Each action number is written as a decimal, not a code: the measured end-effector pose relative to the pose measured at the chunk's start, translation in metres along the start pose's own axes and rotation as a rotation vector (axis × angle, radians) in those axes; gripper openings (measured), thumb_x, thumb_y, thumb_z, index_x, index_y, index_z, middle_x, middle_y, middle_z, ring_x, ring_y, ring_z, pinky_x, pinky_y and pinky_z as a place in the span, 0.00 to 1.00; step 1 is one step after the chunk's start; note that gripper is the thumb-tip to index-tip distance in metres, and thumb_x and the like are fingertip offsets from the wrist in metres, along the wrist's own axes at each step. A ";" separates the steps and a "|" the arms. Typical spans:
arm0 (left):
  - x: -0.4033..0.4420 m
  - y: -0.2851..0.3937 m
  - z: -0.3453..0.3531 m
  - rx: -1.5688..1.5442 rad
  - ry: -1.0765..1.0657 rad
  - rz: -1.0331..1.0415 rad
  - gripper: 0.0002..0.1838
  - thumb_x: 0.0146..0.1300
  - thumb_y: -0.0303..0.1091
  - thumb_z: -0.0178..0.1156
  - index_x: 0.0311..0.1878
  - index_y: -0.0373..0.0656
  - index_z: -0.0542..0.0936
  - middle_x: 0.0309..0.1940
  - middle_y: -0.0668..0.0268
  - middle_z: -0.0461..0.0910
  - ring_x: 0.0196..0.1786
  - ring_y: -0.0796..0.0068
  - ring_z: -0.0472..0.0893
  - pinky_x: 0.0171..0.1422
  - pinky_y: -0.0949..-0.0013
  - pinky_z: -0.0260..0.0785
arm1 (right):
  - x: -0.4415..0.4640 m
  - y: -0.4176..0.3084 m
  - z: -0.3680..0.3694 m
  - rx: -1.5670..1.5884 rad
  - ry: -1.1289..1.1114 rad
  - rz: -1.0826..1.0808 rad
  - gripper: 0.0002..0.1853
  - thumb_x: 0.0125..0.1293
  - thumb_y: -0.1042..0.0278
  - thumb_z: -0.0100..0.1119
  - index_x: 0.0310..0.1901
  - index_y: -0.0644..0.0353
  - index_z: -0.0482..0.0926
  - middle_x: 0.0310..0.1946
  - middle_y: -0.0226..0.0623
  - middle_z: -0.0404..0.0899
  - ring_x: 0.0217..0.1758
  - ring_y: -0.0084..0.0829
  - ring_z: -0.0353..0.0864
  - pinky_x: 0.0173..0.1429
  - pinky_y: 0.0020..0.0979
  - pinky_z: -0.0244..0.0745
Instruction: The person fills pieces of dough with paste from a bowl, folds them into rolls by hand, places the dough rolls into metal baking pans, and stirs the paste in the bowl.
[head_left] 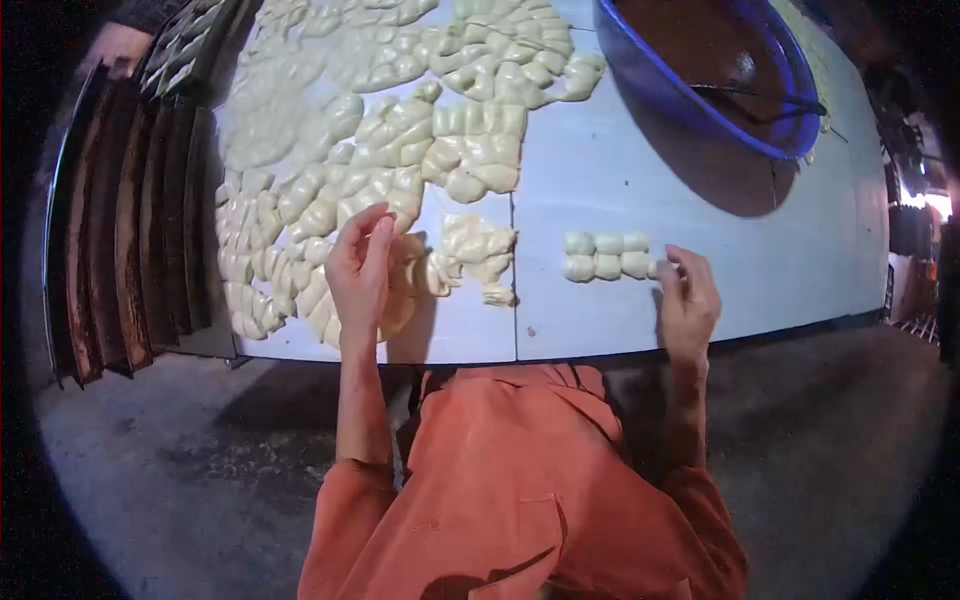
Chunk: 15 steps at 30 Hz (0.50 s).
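Observation:
Over the left part of the table, my left hand [360,270] hovers above pale, soft dough pieces [390,185] massed together. Its thumb and fingertips are drawn together in a pinch, and whatever is between them is too small to make out. My right hand [690,305] is at the right end of a small block of dough balls [606,256], set side by side in two short rows. Its fingers are curled, thumb close to the forefinger, near the last balls. I cannot make out what is in that grip. A torn-looking dough clump [477,245] lies between the hands.
A blue tub [805,140] of brown contents, with a dark handle across it, stands at the back right of the white table [570,325]. Dark metal trays [130,230] stand along the left side. Another person's hand [120,48] shows at top left.

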<state>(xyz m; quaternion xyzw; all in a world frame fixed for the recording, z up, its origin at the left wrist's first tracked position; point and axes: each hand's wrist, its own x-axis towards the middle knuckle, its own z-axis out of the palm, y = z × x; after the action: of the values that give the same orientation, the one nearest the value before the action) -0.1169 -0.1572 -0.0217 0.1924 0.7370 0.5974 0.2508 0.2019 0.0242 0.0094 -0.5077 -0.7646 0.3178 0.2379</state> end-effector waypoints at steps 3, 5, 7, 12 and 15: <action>-0.011 -0.002 -0.004 0.035 0.013 0.058 0.13 0.71 0.31 0.62 0.54 0.36 0.83 0.42 0.65 0.85 0.40 0.81 0.82 0.43 0.76 0.75 | -0.002 -0.037 0.042 0.067 -0.246 -0.184 0.11 0.69 0.68 0.61 0.50 0.64 0.82 0.43 0.42 0.81 0.40 0.32 0.82 0.46 0.32 0.77; -0.015 -0.006 -0.007 0.208 -0.048 0.055 0.11 0.69 0.31 0.63 0.51 0.37 0.84 0.40 0.63 0.86 0.40 0.80 0.84 0.42 0.75 0.75 | 0.002 -0.063 0.069 0.022 -0.375 -0.249 0.14 0.63 0.64 0.68 0.47 0.61 0.81 0.44 0.44 0.81 0.40 0.39 0.82 0.46 0.37 0.77; -0.019 -0.002 -0.004 0.244 -0.015 0.089 0.09 0.68 0.30 0.65 0.48 0.39 0.85 0.39 0.60 0.87 0.39 0.77 0.86 0.42 0.73 0.76 | 0.010 -0.069 0.096 -0.078 -0.344 -0.371 0.17 0.63 0.62 0.68 0.49 0.61 0.81 0.46 0.43 0.80 0.44 0.40 0.81 0.49 0.39 0.76; -0.015 0.001 0.002 0.458 -0.076 0.441 0.09 0.63 0.31 0.66 0.45 0.42 0.85 0.43 0.60 0.86 0.43 0.61 0.86 0.48 0.64 0.77 | 0.012 -0.084 0.126 -0.233 -0.353 -0.529 0.22 0.63 0.58 0.66 0.56 0.60 0.79 0.51 0.46 0.76 0.55 0.46 0.75 0.59 0.44 0.70; -0.007 0.002 -0.006 0.518 -0.084 0.496 0.08 0.62 0.32 0.67 0.44 0.43 0.85 0.47 0.61 0.84 0.46 0.59 0.84 0.50 0.61 0.74 | 0.012 -0.084 0.120 -0.058 -0.348 -0.385 0.21 0.63 0.61 0.65 0.56 0.61 0.79 0.54 0.47 0.77 0.56 0.45 0.76 0.61 0.41 0.71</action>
<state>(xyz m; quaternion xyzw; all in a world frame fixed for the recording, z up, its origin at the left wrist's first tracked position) -0.1145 -0.1658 -0.0181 0.4470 0.7839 0.4250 0.0715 0.0625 -0.0180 -0.0113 -0.2972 -0.8852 0.3275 0.1442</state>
